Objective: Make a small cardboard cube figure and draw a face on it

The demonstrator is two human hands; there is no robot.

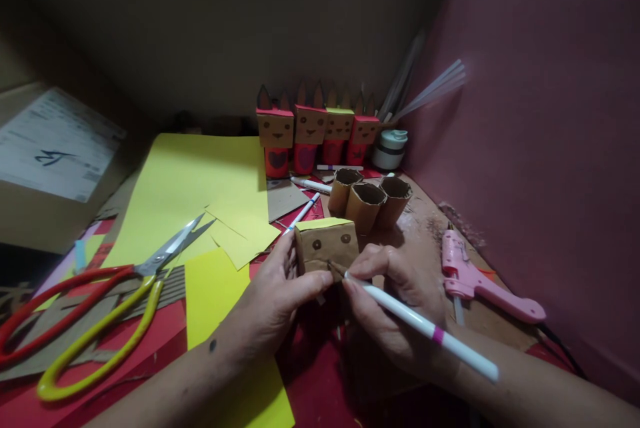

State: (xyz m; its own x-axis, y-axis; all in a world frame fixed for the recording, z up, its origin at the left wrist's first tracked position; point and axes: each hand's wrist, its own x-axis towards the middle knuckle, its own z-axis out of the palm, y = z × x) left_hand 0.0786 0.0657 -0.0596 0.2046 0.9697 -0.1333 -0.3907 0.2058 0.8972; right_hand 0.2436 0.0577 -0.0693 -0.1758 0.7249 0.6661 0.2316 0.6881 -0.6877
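My left hand [287, 275] grips a small brown cardboard box [327, 248] by its left side and lower edge, thumb across the front. The box has a yellow top and two drawn round eyes. In my right hand [395, 301] is a white marker [420, 318] with a purple band, pinched near its tip. The marker's tip end is against the lower front of the box, where a dark mark shows; my fingers partly hide that spot. Just behind the box stand three open cardboard tubes [367, 198].
Large red-and-yellow scissors [155, 265] lie at left on yellow paper [200, 181]. Several finished cardboard animal figures [275, 128] line the back, beside a pale lidded jar [391, 150]. A pink glue gun [463, 268] rests at right, by the pink wall. Other markers [305, 211] lie mid-table.
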